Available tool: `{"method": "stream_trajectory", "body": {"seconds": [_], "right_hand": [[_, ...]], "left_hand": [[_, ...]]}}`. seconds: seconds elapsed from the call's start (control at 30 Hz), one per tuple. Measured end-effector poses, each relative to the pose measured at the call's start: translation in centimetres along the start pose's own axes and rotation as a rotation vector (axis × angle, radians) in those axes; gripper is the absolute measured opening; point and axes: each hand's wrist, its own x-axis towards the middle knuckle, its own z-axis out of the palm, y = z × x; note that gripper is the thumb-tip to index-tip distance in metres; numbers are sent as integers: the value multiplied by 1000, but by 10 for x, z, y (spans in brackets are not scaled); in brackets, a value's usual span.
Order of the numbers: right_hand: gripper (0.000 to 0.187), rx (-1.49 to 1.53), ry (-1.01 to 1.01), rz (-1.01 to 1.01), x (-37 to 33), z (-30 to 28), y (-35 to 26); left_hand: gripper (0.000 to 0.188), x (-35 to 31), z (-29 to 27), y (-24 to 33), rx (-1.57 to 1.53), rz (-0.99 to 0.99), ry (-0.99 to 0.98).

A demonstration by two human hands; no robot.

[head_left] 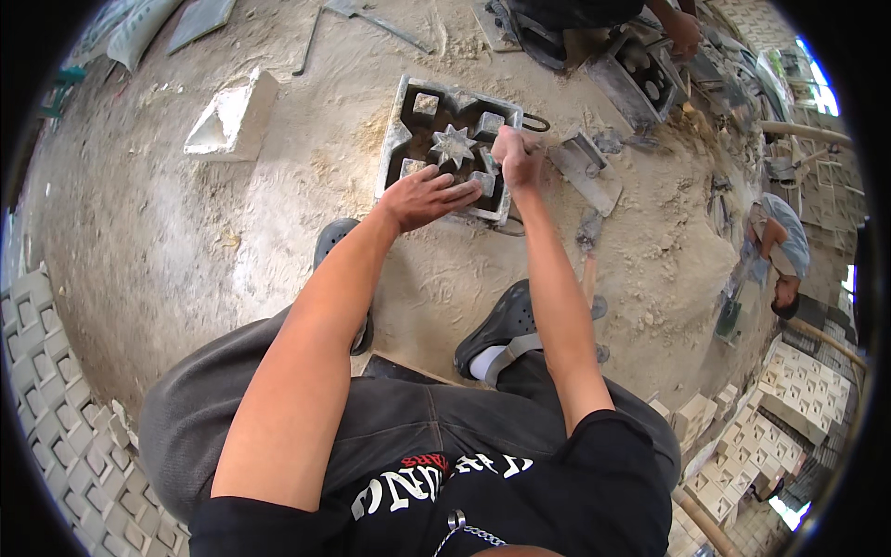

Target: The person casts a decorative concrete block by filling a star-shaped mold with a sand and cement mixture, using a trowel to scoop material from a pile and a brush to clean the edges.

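A square metal mould [393, 156] lies on the sandy floor in front of me, with a star-shaped core [453, 146] in its middle and square blocks near its corners. Dark gaps between these pieces hold some brownish material. My left hand [429, 197] rests over the near side of the mould, fingers stretched toward a near block [481, 183]. At the mould's right side, my right hand [518, 158] is closed like a fist; whatever lies inside it is hidden. Wire loop handles [537, 123] stick out on the right of the mould.
A whitish hollow block [232, 119] sits to the left. Right of the mould are a flat metal tool [587, 174] and a trowel [589, 230]. Another person's hand [685, 35] is by a second mould [640, 79]. Someone crouches far right [781, 237]. Patterned blocks [58, 399] stand at the left.
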Motion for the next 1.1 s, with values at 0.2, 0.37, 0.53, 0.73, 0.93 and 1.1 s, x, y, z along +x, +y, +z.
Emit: {"method": "stream_trajectory", "body": {"seconds": [0.2,0.37,0.53,0.73,0.93,1.1], "right_hand": [[44,14,111,-73,-2,12,-36],[45,-150,65,60,3,7,-5],[43,57,33,-7,6,12,-39],[43,-28,33,101,9,6,2],[43,1,64,67,6,13,-2],[45,7,84,100,3,16,-8]], "left_hand": [[57,-4,-1,-1,-11,-30,-45],[58,1,-5,0,1,-16,-35],[58,-4,-2,-1,14,-20,-27],[59,0,1,0,-58,-20,-26],[64,-1,4,0,-95,-28,-19],[66,-2,2,0,-94,-29,-19]]}}
